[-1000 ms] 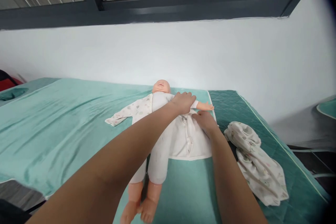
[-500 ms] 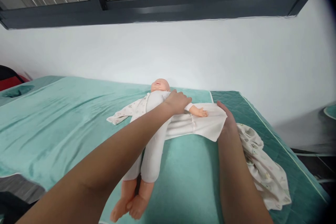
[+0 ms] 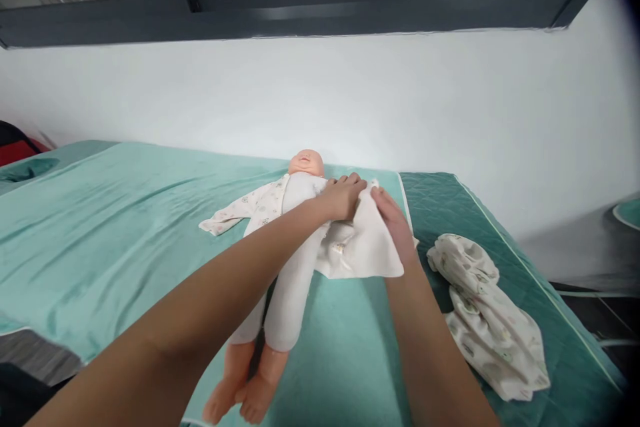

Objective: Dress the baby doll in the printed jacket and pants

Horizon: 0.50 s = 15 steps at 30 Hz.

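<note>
A baby doll (image 3: 300,191) lies on its back, its bare feet toward me. White cloth covers its body and legs. A white baby shirt with a small print (image 3: 270,207) is on the doll's arm at the left, and its other half (image 3: 367,247) spreads out at the right. My left hand (image 3: 343,199) is closed around the doll's other arm near the shoulder; the forearm is hidden behind the cloth. Just right of it, my right hand (image 3: 394,213) grips the shirt's raised edge, with part of the fingers behind the fabric.
A crumpled printed baby garment (image 3: 493,320) lies on the dark green quilted cover (image 3: 560,353) at right. Light green sheet (image 3: 125,227) covers the bed. A white wall (image 3: 350,100) and window frame (image 3: 375,7) stand behind; a red and black item (image 3: 17,145) is far left.
My right hand has moved left toward my left hand, bringing the shirt's edge with it. The cloth has folded up and now covers the doll's hand. My left hand has barely moved.
</note>
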### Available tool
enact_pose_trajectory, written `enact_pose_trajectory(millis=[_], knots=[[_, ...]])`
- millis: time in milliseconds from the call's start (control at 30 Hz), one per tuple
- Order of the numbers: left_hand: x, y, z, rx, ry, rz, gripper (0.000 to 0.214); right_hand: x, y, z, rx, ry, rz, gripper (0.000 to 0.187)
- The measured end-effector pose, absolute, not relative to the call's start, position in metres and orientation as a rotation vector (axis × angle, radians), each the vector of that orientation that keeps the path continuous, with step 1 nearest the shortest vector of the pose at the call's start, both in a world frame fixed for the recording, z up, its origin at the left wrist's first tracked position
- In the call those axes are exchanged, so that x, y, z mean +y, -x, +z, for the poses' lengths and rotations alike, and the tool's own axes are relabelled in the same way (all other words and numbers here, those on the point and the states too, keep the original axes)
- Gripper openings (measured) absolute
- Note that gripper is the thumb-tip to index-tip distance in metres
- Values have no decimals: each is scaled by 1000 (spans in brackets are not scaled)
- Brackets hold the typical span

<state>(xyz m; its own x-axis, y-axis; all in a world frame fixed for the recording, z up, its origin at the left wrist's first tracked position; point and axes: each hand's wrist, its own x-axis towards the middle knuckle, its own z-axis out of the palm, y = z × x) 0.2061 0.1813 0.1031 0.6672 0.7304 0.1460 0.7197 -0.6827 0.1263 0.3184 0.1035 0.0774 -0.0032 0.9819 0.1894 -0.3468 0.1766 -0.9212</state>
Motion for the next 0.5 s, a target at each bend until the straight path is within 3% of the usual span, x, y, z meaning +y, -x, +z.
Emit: enact_pose_trajectory(millis=[67, 167, 500], knots=[[184, -195, 115, 1013, -2624, 395, 21, 101, -312, 78, -1050, 685, 1306, 37], [188, -174, 135, 959, -2492, 500, 12, 95, -310, 80, -1081, 554, 1425, 42], [191, -104, 125, 1507, -2268, 1073, 19, 82, -287, 78, -1321, 483, 1605, 42]])
